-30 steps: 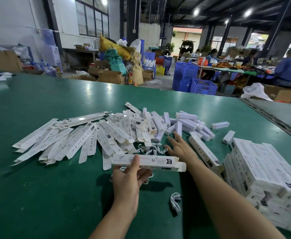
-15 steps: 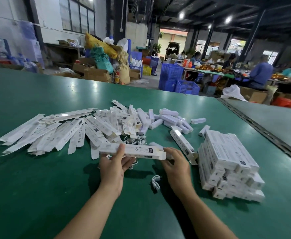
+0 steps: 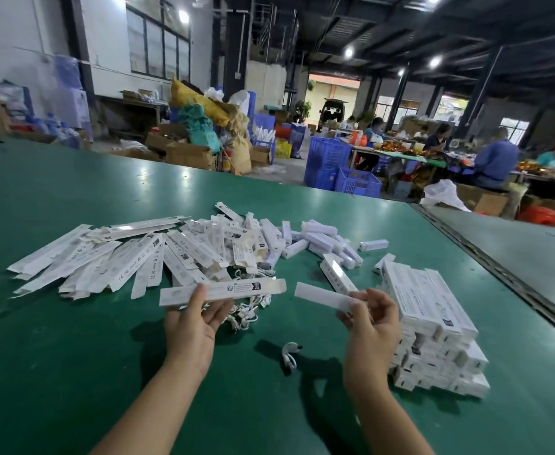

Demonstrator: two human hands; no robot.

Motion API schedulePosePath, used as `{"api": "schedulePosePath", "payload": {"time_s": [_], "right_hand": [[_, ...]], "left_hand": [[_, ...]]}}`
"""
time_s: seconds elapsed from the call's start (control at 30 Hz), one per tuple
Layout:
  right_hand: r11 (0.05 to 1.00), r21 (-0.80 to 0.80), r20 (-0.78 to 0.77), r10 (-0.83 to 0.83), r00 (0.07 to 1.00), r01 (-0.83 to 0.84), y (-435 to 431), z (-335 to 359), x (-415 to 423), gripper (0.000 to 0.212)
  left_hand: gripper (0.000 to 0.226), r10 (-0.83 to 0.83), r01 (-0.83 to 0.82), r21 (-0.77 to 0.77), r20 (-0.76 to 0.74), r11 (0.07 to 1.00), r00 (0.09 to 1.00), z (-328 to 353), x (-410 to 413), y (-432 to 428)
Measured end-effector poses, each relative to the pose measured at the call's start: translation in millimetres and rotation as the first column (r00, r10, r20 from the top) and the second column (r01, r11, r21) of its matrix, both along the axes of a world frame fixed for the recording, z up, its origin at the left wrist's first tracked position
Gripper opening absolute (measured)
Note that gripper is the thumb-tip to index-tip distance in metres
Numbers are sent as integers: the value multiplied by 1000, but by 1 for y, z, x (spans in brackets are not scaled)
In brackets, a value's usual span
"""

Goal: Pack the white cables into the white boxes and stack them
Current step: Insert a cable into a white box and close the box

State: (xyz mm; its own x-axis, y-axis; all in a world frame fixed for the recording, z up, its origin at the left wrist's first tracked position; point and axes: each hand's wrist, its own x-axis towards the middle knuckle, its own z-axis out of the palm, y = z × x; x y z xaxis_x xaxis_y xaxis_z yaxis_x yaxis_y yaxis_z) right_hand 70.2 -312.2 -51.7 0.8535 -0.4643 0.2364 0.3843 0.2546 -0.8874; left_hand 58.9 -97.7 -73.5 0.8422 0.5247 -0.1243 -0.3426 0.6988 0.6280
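Note:
My left hand (image 3: 194,323) holds a long white box (image 3: 223,290) level above the green table, its open end facing right. My right hand (image 3: 373,323) pinches a plain white insert strip (image 3: 323,297) by its near end, just right of the box's mouth and apart from it. A coiled white cable (image 3: 289,354) lies on the table between my wrists. More white cables (image 3: 248,315) lie tangled under the held box. A stack of packed white boxes (image 3: 433,330) stands at my right.
Flat unfolded white boxes (image 3: 111,261) fan out at the left. Short white tubes (image 3: 322,239) lie heaped at centre back. The green table (image 3: 72,372) ends at a metal seam (image 3: 499,274) on the right. Workers sit at far tables.
My right hand left the pile, came back beside the box, and now holds a white insert strip lifted off the table. The camera view shifted left, so the stack moved toward centre.

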Motion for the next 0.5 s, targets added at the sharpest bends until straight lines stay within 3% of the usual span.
{"api": "schedulePosePath", "payload": {"time_s": [0.23,0.5], "right_hand": [[991,-42,6,129,992,-129,11,-3,-6,21],[980,-157,-45,116,992,-122,8,-7,-1,29]], "left_hand": [[35,-63,62,50,6,997,998,-1,2,-5],[39,-82,82,70,-5,994,997,3,-3,-5]]}}
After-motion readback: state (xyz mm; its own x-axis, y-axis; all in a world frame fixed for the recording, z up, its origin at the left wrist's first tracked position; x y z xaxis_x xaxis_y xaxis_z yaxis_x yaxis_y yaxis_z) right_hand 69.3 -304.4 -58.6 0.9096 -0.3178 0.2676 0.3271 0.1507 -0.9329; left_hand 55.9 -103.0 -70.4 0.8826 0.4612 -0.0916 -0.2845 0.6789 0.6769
